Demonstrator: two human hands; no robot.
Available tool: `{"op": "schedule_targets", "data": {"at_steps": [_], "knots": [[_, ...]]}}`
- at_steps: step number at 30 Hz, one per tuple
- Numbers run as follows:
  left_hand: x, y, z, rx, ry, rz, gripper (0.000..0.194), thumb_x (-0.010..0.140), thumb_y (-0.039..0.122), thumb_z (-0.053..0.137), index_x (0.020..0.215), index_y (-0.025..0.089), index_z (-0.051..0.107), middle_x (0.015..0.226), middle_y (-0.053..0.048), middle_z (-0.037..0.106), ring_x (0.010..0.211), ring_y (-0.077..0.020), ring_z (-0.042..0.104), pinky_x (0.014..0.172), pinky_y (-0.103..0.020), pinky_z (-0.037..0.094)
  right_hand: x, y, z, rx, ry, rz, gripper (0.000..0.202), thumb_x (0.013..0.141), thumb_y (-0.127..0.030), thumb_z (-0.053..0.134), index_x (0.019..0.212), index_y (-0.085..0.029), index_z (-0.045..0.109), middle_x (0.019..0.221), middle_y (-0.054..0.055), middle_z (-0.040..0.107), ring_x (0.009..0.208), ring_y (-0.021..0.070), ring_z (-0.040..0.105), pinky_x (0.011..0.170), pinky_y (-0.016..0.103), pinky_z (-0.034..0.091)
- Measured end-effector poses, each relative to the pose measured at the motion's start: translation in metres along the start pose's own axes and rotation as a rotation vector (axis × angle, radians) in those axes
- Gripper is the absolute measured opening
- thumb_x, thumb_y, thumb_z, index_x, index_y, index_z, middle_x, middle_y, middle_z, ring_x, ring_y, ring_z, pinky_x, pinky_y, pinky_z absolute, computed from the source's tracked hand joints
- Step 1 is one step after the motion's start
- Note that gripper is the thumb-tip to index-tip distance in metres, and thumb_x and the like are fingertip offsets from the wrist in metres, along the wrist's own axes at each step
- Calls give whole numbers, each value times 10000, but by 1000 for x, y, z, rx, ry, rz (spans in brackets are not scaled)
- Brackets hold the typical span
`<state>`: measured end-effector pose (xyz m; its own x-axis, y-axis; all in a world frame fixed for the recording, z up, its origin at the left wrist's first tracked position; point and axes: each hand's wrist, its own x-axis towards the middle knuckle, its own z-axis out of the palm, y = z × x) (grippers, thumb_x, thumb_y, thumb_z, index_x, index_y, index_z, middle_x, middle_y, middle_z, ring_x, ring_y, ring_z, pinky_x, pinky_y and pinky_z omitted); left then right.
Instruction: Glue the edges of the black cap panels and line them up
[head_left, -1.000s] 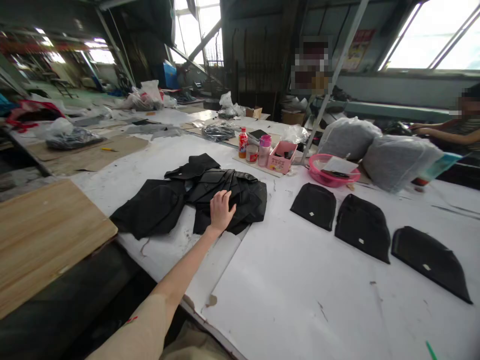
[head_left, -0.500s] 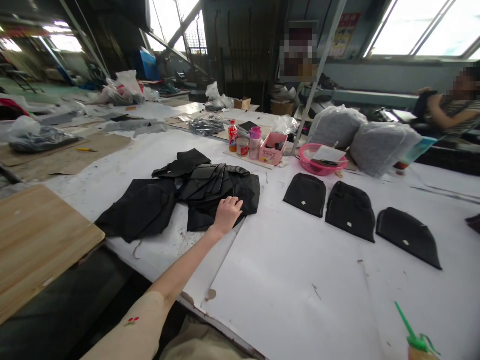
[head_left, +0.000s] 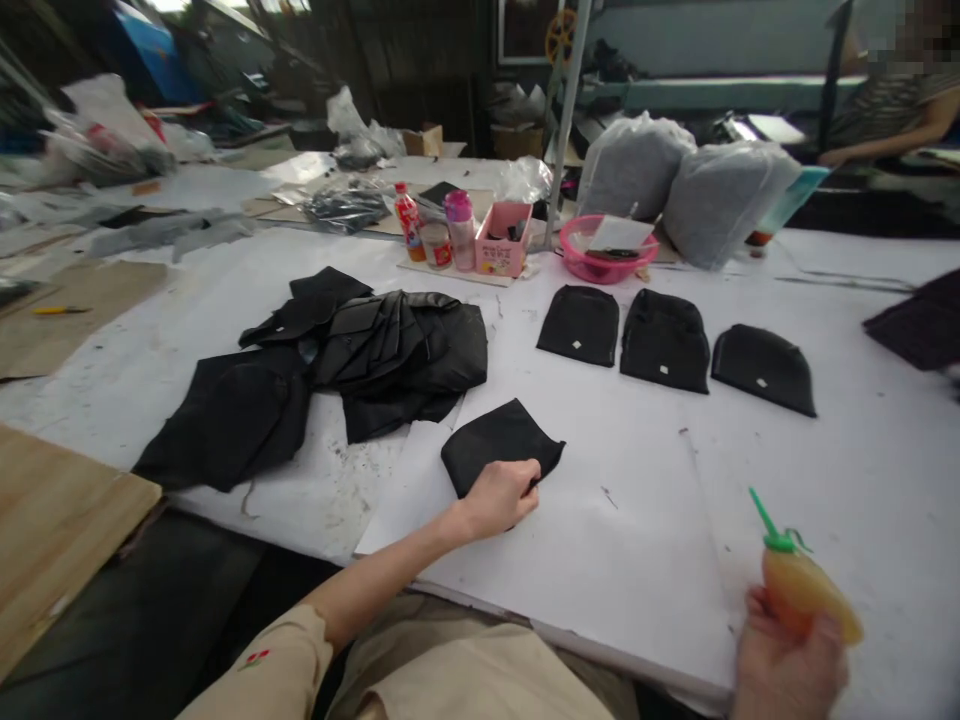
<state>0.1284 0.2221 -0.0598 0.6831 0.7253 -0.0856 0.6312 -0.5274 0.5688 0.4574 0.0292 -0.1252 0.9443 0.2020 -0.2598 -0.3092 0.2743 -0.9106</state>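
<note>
I see the left hand (head_left: 501,495) pinching a black piece (head_left: 499,438), a dark pile (head_left: 390,345) on its far left, and the right hand (head_left: 787,665), forearm cut off, clasping a bottle (head_left: 806,585).

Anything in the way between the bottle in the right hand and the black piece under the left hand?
Nothing visible blocks it. Between the bottle in the right hand and the black piece at the left hand lies white tabletop with small scraps. Three tagged pieces lie farther back.
</note>
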Motion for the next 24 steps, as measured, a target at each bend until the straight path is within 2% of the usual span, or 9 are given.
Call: {"op": "schedule_targets", "data": {"at_steps": [1,2,5,8,11,13,15,18,24], "knots": [[0,11,14,-44,-56,14,109,896,91,600,932,183,645,781,8,672,688,-147,631,650,-248,442,-3,0,4,9,-22,-93,374,479,-357,820,831,-276,727,1135,90,699,683,186,614,369,267,449],[0,19,24,-60,-107,43,110,908,97,601,955,179,658,815,-3,688,715,-152,646,667,-251,459,-4,0,5,8,-23,-112,366,484,-351,831,819,-250,724,991,73,698,668,172,605,394,256,482],[-4,23,34,-8,-183,225,118,920,162,672,1035,165,695,1028,-75,725,939,-214,693,831,-316,527,0,5,2,-4,1,-125,365,560,-384,820,848,-191,706,855,53,682,631,165,623,421,240,520],[-13,-7,19,46,-153,384,411,825,294,842,1193,188,696,1279,-136,679,1257,-310,615,1074,-457,490,6,10,-6,10,12,-132,396,626,-433,791,887,-155,681,850,56,683,612,159,642,423,217,518],[-24,-48,-3,138,-117,319,721,671,426,955,1293,182,686,1433,-203,595,1409,-412,496,1169,-596,410,8,12,-8,33,8,-136,389,679,-437,782,899,-144,653,827,47,672,590,153,640,419,209,511],[-29,-70,-16,179,-131,272,771,646,475,959,1310,186,692,1458,-212,583,1408,-424,501,1154,-607,433,7,11,-7,44,-3,-135,376,687,-409,784,908,-134,654,815,49,670,587,156,640,423,214,520],[-30,-85,-24,185,-169,294,757,664,476,948,1323,206,693,1466,-199,590,1381,-391,541,1133,-564,476,5,9,-6,54,-13,-139,360,691,-391,771,916,-131,663,800,46,668,581,153,632,422,212,521],[-26,-94,-34,177,-225,385,669,733,387,920,1341,234,686,1480,-169,599,1362,-335,577,1116,-487,513,0,6,-4,59,-30,-138,337,694,-357,753,931,-130,674,794,53,671,594,160,633,433,218,522],[-19,-101,-38,124,-203,481,264,933,274,729,1190,233,770,1388,-124,685,1278,-266,653,1061,-408,570,-10,4,0,46,-52,-129,336,705,-323,736,967,-122,674,828,67,676,605,159,613,444,236,513]]}}
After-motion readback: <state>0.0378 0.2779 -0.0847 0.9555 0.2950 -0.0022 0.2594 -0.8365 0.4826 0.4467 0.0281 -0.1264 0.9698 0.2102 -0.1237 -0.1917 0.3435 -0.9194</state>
